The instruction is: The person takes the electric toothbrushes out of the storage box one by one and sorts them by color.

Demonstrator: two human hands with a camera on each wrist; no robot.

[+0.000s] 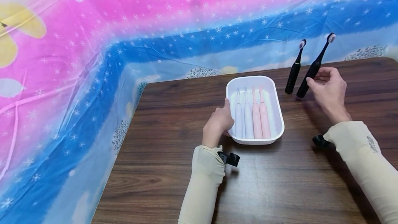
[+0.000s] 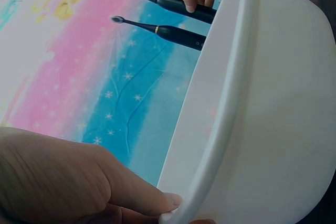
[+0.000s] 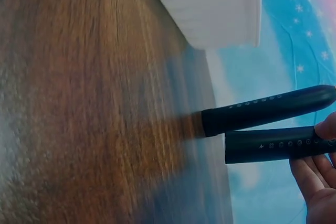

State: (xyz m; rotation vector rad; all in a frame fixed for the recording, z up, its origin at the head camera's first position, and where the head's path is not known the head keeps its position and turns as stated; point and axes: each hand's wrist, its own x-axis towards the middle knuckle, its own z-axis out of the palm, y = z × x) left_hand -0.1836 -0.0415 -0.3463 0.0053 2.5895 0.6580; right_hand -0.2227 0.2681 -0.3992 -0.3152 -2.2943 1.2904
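Note:
My left hand (image 1: 217, 122) grips the left rim of a white plastic bin (image 1: 281, 115), thumb on one side of the wall and fingertips on the other in the left wrist view. Inside the bin lie two whitish electric toothbrushes (image 1: 247, 122) and two pink electric toothbrushes (image 1: 264, 122), side by side, heads toward the far end. To the right, my right hand (image 1: 331, 91) pinches the handle of a black electric toothbrush (image 1: 312, 72), held upright with a slight tilt. I cannot tell whether its base touches the table. Another black electric toothbrush (image 1: 293, 77) stands upright just left of it.
The dark wood-grain table (image 1: 149, 168) ends at a back edge just behind the bin and black toothbrushes. A pink and blue patterned cloth (image 1: 174, 20) hangs behind the table and along its left side. Black wrist straps (image 1: 230, 159) sit at both cuffs.

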